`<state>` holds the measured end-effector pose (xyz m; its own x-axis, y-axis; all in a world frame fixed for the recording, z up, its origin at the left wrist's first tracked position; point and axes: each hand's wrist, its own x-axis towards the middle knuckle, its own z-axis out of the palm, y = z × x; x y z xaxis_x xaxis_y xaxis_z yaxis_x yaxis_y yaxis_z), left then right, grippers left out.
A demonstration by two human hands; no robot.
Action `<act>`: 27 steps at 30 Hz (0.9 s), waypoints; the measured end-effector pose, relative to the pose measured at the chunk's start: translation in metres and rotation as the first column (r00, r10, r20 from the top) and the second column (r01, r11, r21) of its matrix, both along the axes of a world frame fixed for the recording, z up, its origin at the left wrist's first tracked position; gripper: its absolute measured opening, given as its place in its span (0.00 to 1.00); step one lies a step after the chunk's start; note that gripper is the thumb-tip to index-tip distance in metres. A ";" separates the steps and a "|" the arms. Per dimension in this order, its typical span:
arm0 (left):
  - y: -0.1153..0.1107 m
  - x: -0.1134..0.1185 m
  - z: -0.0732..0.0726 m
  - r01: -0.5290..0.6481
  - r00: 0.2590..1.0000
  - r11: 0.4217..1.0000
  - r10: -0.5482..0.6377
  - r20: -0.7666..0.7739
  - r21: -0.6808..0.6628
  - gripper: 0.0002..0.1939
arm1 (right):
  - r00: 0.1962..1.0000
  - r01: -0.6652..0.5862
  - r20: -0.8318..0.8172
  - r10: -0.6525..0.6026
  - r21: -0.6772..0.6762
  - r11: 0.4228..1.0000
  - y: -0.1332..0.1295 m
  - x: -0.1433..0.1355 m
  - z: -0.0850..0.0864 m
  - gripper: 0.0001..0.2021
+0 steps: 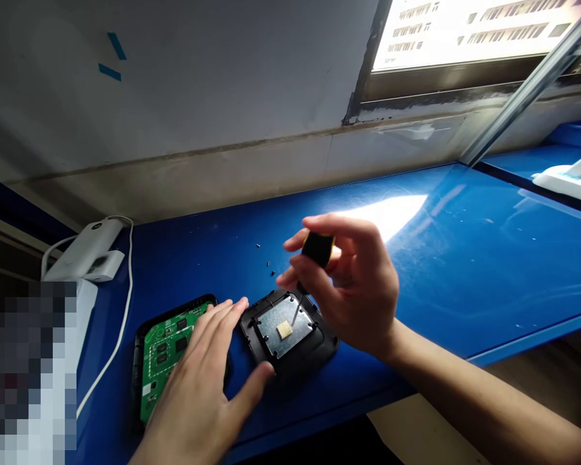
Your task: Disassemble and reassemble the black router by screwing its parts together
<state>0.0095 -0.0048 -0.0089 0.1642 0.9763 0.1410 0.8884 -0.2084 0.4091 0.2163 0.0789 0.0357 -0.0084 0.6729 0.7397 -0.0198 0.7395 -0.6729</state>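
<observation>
While the left hand (201, 381) is spread out low over the things, the right hand (368, 284) holds a small screwdriver (318, 249) above the black plastic cover (322, 352). In this head view, some of the taking apart looks done. The cover lies apart from the black shell (138, 371), and you can look right into both. The green circuit board (167, 332) sits in the shell, partly hidden by the left hand. Three tiny dark bits, which look like loose screws (272, 273), lie on the blue table (465, 258) just past the cover. The shiny metal plate (270, 323) is in the cover, with a pale square pad (285, 330) on it, so that part does not look taken out. Dark dots sit near the plate's edges, but I can't tell if they are screws or empty holes.

The left hand is open and holds nothing. Its palm faces down, its longer fingers point away to the cover's far left corner, and its thumb reaches to the near left edge. It is hard to tell if they touch. The right hand pinches the short, dark handle between thumb and fingers. Its arm comes in from the low right. The thin metal rod leans down to the plate, with its tip just beside the pad.
</observation>
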 end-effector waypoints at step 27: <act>0.003 -0.008 -0.003 0.127 0.960 0.990 -0.138 -0.244 -0.058 0.59 | 0.992 0.049 0.117 -0.046 -0.024 0.998 0.008 0.006 0.001 0.15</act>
<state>0.0017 -0.0019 -0.0121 0.3169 0.9476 0.0398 0.9283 -0.3185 0.1917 0.2224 0.0868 0.0363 -0.0605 0.6942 0.7173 0.0944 0.7193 -0.6882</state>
